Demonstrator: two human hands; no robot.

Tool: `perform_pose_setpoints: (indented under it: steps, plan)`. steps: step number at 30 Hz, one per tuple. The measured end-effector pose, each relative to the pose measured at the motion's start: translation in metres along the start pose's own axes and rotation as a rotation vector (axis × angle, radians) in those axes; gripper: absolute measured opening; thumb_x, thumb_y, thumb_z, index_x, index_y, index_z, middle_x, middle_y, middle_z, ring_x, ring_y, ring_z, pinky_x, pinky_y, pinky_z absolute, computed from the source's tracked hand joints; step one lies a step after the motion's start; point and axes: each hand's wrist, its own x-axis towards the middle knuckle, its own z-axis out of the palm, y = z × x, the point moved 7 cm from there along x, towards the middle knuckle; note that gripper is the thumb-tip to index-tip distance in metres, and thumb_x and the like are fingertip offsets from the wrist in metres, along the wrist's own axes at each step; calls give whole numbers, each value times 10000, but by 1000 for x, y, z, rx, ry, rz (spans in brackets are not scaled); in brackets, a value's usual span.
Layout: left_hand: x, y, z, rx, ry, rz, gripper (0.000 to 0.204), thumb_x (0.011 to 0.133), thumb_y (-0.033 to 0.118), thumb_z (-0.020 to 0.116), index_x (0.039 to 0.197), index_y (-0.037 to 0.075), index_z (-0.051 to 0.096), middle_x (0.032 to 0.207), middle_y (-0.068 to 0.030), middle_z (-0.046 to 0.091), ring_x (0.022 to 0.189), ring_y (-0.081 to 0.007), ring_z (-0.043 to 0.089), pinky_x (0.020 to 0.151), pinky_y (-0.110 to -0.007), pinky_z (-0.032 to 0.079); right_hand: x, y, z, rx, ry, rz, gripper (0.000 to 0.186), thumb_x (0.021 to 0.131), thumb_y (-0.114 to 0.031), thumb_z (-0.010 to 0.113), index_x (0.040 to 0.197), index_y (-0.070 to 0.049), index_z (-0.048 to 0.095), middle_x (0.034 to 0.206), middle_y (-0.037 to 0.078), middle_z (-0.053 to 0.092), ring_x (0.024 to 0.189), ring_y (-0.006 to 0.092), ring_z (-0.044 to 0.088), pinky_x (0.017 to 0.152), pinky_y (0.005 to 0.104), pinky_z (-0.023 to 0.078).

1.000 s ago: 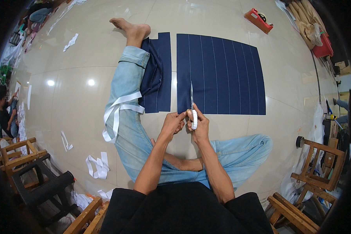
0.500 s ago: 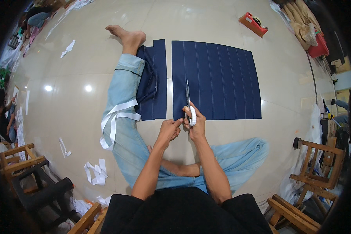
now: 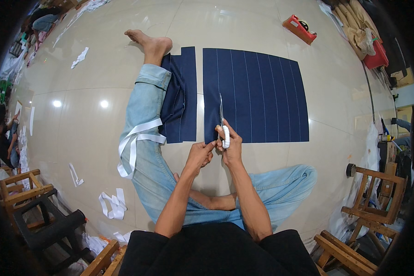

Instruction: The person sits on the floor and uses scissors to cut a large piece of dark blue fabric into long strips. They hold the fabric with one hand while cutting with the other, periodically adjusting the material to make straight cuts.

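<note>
A navy cloth panel (image 3: 262,99) with several pale parallel lines lies flat on the floor in front of me. My right hand (image 3: 232,143) is closed around scissors (image 3: 226,136) with white-wrapped handles, their blades pointing away from me over the panel's left part. Just left of it, my left hand (image 3: 200,155) pinches the panel's near edge close to the scissors. Another navy cloth piece (image 3: 188,96) lies to the left across a narrow gap, partly bunched against my outstretched leg. White strips (image 3: 133,152) are draped over that leg.
A red tape dispenser (image 3: 299,29) sits at the far right. White scraps (image 3: 112,203) lie on the tiled floor (image 3: 92,147) to the left. Wooden stools (image 3: 372,193) stand at the right, and a black stool (image 3: 48,225) at the left. Other people (image 3: 7,133) are at the far left.
</note>
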Motion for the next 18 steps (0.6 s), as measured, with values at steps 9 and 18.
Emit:
perform_pose_setpoints:
  steps: [9,18]
  plan:
    - [-1,2,1,18,17,1,359,1016,370,651,789,92,641,514,14,535,350,-46,398,334,-222,238,-2,-2,3,-7,15,21,576,903,-104,784,1422,7,558,875,52,691,532,68,565,417,205,399]
    - [-2,1,1,0,-4,-14,314,1019,336,648,828,87,651,523,16,551,354,-45,399,348,-225,238,13,-17,14,5,1,9,581,928,-124,748,1446,14,523,951,86,688,515,65,545,396,199,381]
